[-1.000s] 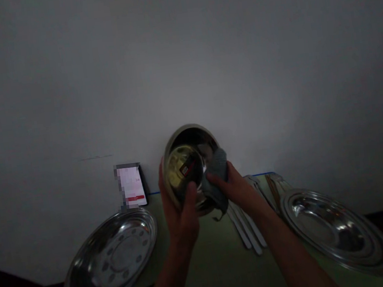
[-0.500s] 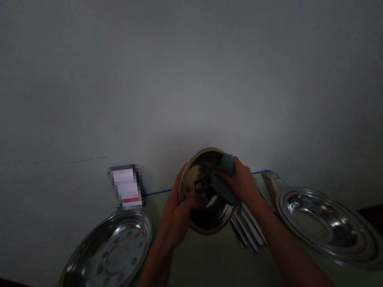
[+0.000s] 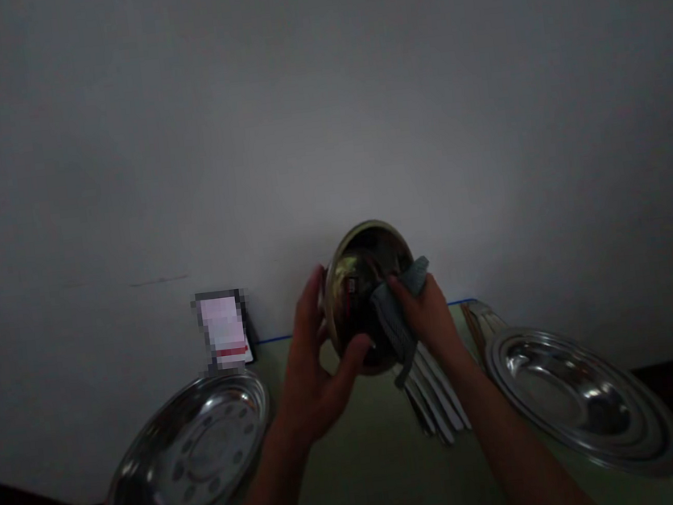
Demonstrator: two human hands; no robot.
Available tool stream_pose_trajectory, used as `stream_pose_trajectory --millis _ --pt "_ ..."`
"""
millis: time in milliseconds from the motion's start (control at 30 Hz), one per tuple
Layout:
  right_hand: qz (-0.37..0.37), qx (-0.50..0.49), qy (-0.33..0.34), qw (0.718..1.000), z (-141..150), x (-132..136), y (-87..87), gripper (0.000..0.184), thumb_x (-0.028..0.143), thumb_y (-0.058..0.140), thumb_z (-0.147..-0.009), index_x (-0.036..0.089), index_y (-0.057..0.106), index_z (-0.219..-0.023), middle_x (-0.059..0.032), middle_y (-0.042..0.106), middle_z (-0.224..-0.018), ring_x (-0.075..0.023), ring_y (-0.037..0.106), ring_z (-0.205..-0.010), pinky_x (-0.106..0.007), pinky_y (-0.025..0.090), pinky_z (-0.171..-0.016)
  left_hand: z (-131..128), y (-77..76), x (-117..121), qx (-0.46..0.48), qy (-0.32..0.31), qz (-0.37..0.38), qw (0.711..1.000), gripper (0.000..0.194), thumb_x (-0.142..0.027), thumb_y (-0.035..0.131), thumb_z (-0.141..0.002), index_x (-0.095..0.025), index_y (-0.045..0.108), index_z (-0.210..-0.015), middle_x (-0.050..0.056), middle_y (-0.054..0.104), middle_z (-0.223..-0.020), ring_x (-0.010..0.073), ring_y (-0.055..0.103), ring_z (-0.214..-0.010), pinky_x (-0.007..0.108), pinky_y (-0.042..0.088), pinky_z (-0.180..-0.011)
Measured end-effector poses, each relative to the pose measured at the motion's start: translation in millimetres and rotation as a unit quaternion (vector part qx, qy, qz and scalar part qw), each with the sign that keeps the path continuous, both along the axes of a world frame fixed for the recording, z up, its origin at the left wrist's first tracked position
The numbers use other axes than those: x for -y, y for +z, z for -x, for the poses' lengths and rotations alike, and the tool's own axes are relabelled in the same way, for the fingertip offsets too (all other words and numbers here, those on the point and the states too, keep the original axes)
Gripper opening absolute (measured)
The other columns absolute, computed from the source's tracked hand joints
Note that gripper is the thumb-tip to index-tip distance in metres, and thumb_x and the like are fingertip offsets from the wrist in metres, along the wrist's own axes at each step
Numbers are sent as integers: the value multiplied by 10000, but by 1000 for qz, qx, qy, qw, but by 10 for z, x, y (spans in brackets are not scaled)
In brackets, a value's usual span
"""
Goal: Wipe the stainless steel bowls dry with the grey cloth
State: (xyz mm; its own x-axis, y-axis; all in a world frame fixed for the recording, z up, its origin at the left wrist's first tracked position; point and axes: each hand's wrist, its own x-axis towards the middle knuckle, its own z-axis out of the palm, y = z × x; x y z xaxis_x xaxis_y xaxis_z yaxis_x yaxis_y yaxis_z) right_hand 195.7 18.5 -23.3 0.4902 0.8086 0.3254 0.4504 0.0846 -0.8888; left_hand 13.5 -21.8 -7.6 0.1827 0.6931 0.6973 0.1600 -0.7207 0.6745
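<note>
A shiny metal bowl (image 3: 351,271) is held up off the table and tilted, its dark inside facing me. My left hand (image 3: 318,360) supports it from the left, the thumb over the lower rim and the fingers against the outer side. In my right hand (image 3: 429,315) is a bunched grey-blue cloth (image 3: 391,319), pressed to the right rim and inside of the bowl. Under the right wrist, several knives (image 3: 435,403) lie side by side on the table, partly covered by the arm and cloth.
On the left stands a large metal basin (image 3: 183,456). Stacked metal basins or plates (image 3: 572,404) are on the right, with cutlery (image 3: 484,321) behind them. A blurred-out device (image 3: 224,330) leans near the wall (image 3: 322,124). The green table (image 3: 386,474) has a blue edge.
The bowl has risen and turned between my hands. My left hand has loosened, its thumb moving to the lower rim. The cloth has shifted with my right hand at the right side.
</note>
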Motion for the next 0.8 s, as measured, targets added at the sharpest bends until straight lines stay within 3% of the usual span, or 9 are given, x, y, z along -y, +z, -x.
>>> stream_pose_trajectory --millis 100,200,267,400,533,633,733,800 --pt "29 -55 92 994 98 45 -1 526 566 608 -742 171 479 -1066 -147 683 -1016 -280 661 -934 -363 495 -739 -126 -77 9 8 96 -76 992 846 -240 644 -842 -447 138 -1487 6 237 -1590 269 225 -1443 475 227 -1160" --pt "6 -69 188 980 219 97 -13 673 425 762 -616 191 424 -1149 -112 665 -1099 -236 657 -958 -347 507 -794 -174 -80 19 91 153 -54 983 737 -225 567 -897 -438 174 -1483 -5 264 -1583 230 265 -1431 420 248 -1157" --pt "-2 -59 188 980 275 104 -33 663 359 789 -585 199 445 -1129 -97 669 -1092 -229 656 -956 -349 508 -804 -165 -59 21 131 152 -30 979 678 -215 539 -911 -424 225 -1475 -9 320 -1560 215 312 -1412 393 257 -1155" --pt "12 -20 117 993 248 42 -77 513 345 766 -624 158 535 -1042 -125 698 -1005 -251 661 -886 -351 504 -730 -98 -18 4 147 76 22 986 717 -182 586 -860 -399 276 -1469 -17 385 -1527 229 375 -1378 404 272 -1149" --pt "-7 51 64 997 36 -2 -53 385 372 719 -691 147 613 -985 -116 719 -928 -245 653 -826 -321 470 -668 3 57 14 81 -33 119 989 761 -120 570 -810 -382 297 -1470 -43 433 -1498 244 346 -1393 425 243 -1159" --pt "-39 125 107 986 -116 46 32 297 395 689 -737 180 642 -936 -70 724 -863 -215 641 -770 -292 443 -655 113 141 44 13 -104 200 974 804 -85 563 -769 -368 300 -1475 -37 464 -1478 266 384 -1371 453 228 -1164" --pt "-12 222 177 959 -156 132 134 205 356 678 -755 195 650 -878 -49 713 -781 -201 627 -706 -272 402 -611 243 189 40 -36 -175 272 946 745 -123 570 -795 -365 339 -1461 -17 493 -1455 293 429 -1340 493 259 -1151" --pt "3 245 199 949 -129 168 181 170 340 674 -759 194 654 -845 -49 707 -751 -201 625 -686 -268 384 -595 312 193 10 -42 -189 298 935 696 -188 593 -824 -379 358 -1450 -16 480 -1465 303 400 -1358 503 278 -1142"
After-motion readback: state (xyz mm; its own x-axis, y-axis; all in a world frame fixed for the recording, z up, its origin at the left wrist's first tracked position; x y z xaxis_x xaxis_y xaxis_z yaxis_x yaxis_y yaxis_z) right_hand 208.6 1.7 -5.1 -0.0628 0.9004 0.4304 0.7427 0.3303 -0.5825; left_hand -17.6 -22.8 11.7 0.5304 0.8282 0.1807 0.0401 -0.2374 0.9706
